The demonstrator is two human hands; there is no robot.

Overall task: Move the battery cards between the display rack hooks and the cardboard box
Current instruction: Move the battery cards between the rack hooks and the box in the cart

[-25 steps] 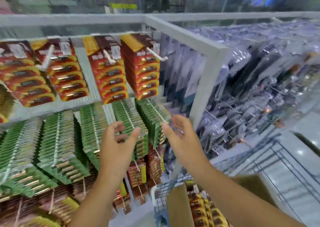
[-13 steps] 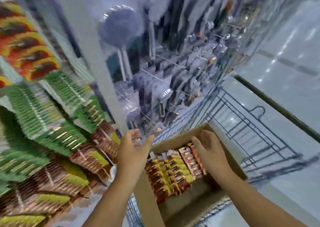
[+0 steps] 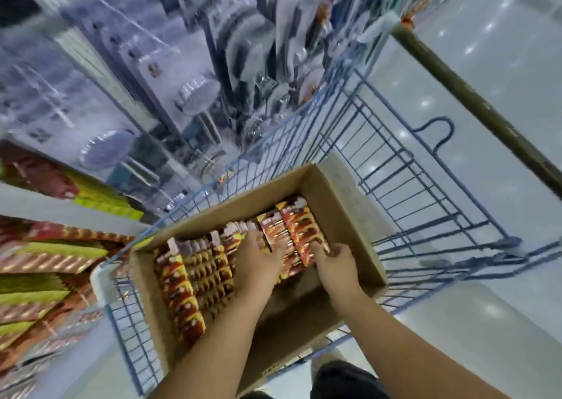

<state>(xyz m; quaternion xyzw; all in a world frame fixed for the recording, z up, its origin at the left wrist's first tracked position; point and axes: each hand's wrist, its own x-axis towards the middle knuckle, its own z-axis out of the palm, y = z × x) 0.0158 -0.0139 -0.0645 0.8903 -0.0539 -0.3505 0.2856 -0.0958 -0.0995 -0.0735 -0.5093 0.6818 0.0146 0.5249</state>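
Now, grips first: both your hands are down inside the cardboard box [image 3: 340, 198], among the battery cards [image 3: 194, 277].
Left grip: your left hand [image 3: 258, 265] lies palm down on the middle rows of cards, fingers spread and fairly straight, pressing on them; nothing is closed in it as far as the view shows.
Right grip: your right hand [image 3: 336, 263] has its fingers curled over the near end of the red-and-yellow card stack [image 3: 299, 231] at the box's right side, holding that bundle; how many cards are in the hold you cannot tell.
Battery cards: they fill the far and left parts of the box in upright rows, red, yellow and brown; one long row runs along the left wall toward you.
Box floor: bare brown cardboard shows at the near right, under your forearms.
Cardboard box: open-topped, sitting in the blue wire cart [image 3: 425, 192], tilted across the view.
Cart: its wire sides surround the box; a dark olive handle bar [image 3: 474, 107] crosses the upper right.
Display rack: more battery cards hang at the left edge [image 3: 45, 265], green, red and brown, blurred.
Further rack: clear-packed goods [image 3: 194, 94] hang above the cart, too blurred to name.
Floor: pale glossy tiles [image 3: 486, 322] lie to the right.
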